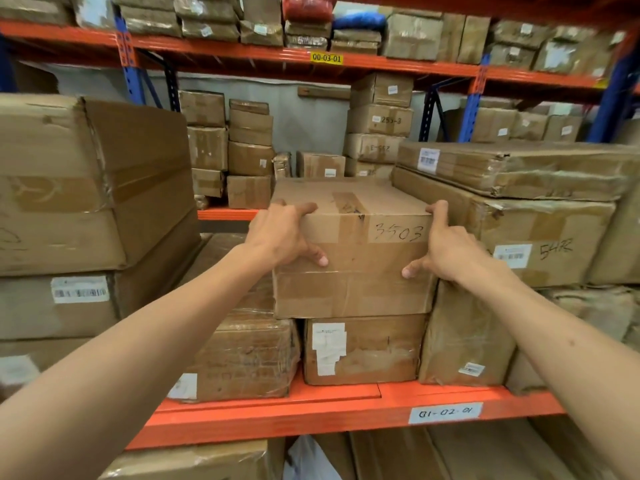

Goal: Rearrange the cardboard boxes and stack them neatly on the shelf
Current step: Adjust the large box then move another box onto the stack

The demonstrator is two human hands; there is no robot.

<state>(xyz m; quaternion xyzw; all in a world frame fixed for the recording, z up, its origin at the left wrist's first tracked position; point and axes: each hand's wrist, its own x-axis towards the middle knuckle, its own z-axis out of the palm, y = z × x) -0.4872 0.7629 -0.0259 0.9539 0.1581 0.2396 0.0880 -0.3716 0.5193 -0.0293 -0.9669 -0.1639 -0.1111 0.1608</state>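
Observation:
A taped cardboard box marked 3503 point(353, 271) sits on top of a lower box with white labels point(367, 351) on the orange shelf point(311, 414). My left hand point(282, 235) grips its upper left front corner, fingers over the top edge and thumb on the front face. My right hand point(446, 249) grips the upper right front corner the same way. The box's right side touches a big box marked 54R point(547, 237). Its rear part is hidden behind its own top.
A plastic-wrapped box point(249, 355) lies lower left. Large boxes point(86, 188) stack at the left; flat boxes point(519, 168) pile at the right. Smaller boxes point(249, 154) stand on a rear rack. An orange beam labelled 00-03-01 point(325, 58) runs overhead.

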